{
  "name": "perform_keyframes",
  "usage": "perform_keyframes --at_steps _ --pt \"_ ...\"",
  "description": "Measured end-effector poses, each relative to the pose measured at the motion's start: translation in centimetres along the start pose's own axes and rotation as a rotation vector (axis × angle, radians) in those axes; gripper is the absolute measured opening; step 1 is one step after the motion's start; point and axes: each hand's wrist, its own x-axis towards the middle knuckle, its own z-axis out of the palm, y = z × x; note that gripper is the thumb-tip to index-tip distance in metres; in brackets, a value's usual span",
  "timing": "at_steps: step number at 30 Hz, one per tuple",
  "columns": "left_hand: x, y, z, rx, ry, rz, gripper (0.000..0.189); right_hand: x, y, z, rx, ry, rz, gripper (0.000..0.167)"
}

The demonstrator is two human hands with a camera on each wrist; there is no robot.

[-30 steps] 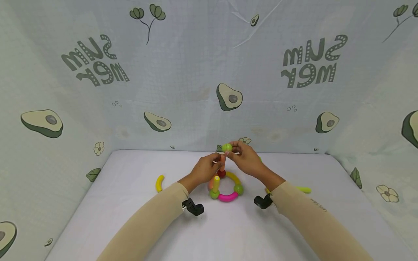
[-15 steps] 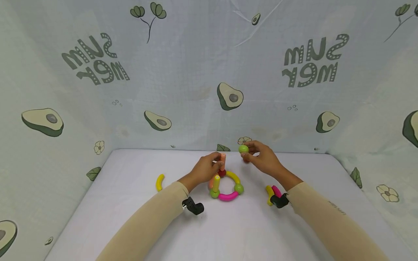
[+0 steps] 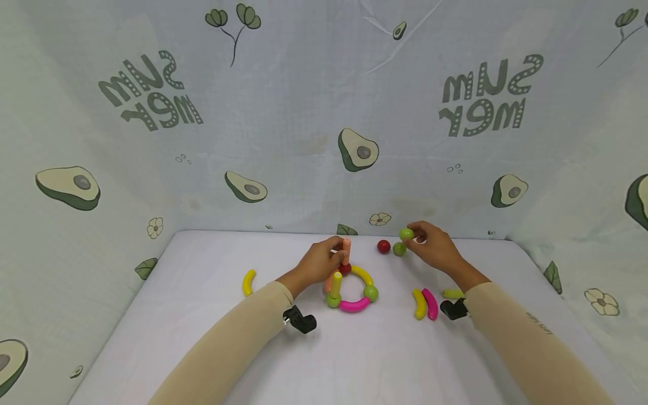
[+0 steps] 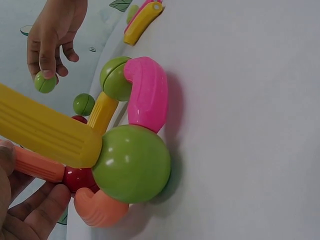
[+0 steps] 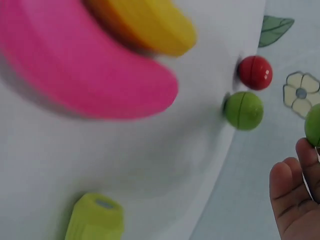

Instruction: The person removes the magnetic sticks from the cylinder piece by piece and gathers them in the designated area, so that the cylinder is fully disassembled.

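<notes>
My left hand (image 3: 321, 260) pinches an upright orange rod (image 3: 346, 251) that stands on a red ball (image 4: 79, 178) in a ring of curved rods and balls. A yellow rod (image 3: 336, 284) also rises from the ring, out of a green ball (image 4: 132, 163). The ring's front is a pink curved rod (image 3: 354, 305); a yellow curved rod (image 3: 362, 275) forms its back right, joined to another green ball (image 3: 370, 293). Off to the right, my right hand (image 3: 433, 245) pinches a loose green ball (image 3: 406, 234) between thumb and fingertips, raised above the table's back edge.
A loose red ball (image 3: 383, 246) and a green ball (image 3: 399, 249) lie near the table's back edge. On the right lie a yellow curved rod (image 3: 419, 304), a pink one (image 3: 430, 304) and a yellow-green rod (image 3: 453, 293). Another yellow curved rod (image 3: 248, 282) lies left.
My right hand has moved right, away from the orange rod's top, carrying the green ball with it. The left hand has stayed on the orange rod.
</notes>
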Motion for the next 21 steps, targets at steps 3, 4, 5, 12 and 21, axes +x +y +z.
perform_keyframes --at_steps 3,4,5,12,21 --pt "0.0 0.0 0.1 0.005 0.001 -0.003 0.033 0.1 0.9 -0.2 -0.014 -0.005 0.016 0.053" --pt "0.0 0.0 0.1 0.009 0.0 -0.005 0.033 0.1 1.2 -0.2 -0.018 -0.006 0.021 0.053" --pt "0.0 0.0 0.1 0.012 -0.001 -0.008 0.034 0.2 1.4 -0.3 -0.021 -0.009 0.026 0.053" --pt "-0.1 0.2 0.1 0.01 -0.006 -0.02 0.034 0.4 2.7 -0.4 -0.041 -0.015 0.049 0.052" --pt "-0.1 0.2 0.2 0.007 -0.004 -0.022 0.033 0.7 3.6 -0.1 -0.053 -0.057 0.083 0.049"
